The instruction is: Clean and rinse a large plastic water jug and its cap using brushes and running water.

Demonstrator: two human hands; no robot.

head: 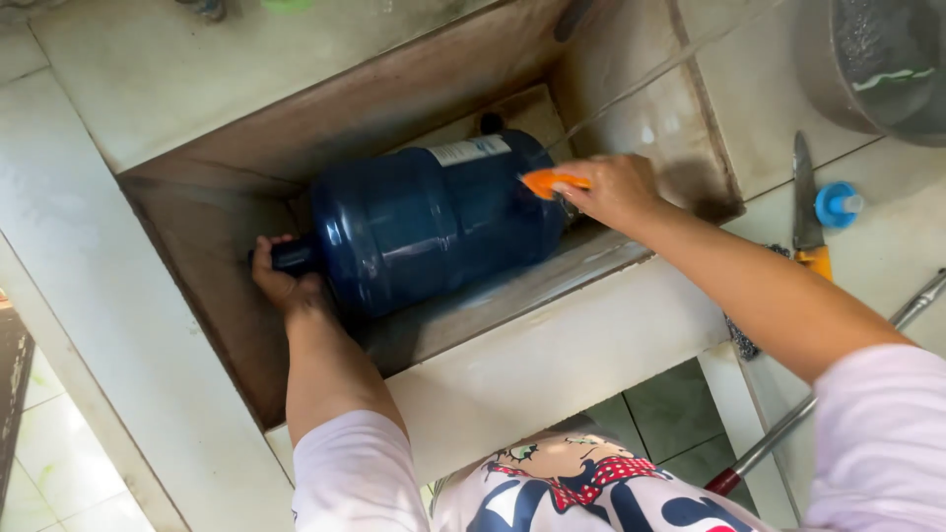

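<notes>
The big blue water bottle (434, 222) lies on its side inside the tiled sink (512, 379). The left hand (281, 281) closes its fingers around the bottle's neck. The right hand (611, 187) pinches an orange scrubber (550, 182) against the bottle's base end.

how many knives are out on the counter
1: a knife with a yellow-orange handle lies on the counter right of the sink, beside a small blue cap. Others may lie outside the frame.

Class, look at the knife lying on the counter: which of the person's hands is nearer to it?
Right. The right hand, holding an orange scrubber against the blue bottle, is closer to the knife; the left hand grips the bottle's neck, farther away.
</notes>
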